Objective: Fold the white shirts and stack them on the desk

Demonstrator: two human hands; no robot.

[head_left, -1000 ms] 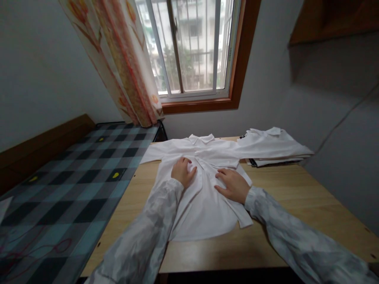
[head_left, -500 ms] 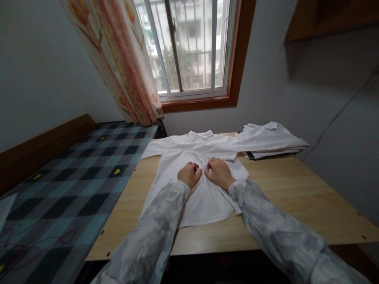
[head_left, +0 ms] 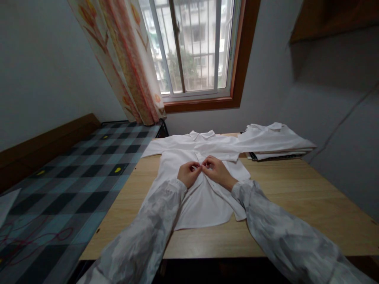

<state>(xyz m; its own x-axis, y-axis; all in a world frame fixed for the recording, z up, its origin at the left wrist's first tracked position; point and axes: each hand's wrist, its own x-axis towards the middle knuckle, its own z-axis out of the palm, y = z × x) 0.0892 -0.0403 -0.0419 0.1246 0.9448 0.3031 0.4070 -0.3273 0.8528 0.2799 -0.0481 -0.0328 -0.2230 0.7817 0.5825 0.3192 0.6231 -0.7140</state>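
A white shirt (head_left: 204,209) lies face up on a wooden table, its collar toward the window and its sleeves spread to the sides. Over the middle of its front placket, my left hand (head_left: 188,173) and my right hand (head_left: 217,172) meet with fingertips together. Both hands are pinched on the shirt's front edges. Any button between the fingers is too small to make out. Below my hands the two front panels hang slightly apart, and the right one is creased.
Folded white garments (head_left: 275,138) are stacked at the table's (head_left: 296,205) back right, by the wall. A checked bed cover (head_left: 79,197) with red cords (head_left: 35,240) lies to the left. Beyond are a curtain (head_left: 133,63) and a barred window (head_left: 195,51).
My hands have come together from slightly apart, the fingertips now meeting at the placket. The shirt's front is drawn up a little between them. The view has shifted slightly.
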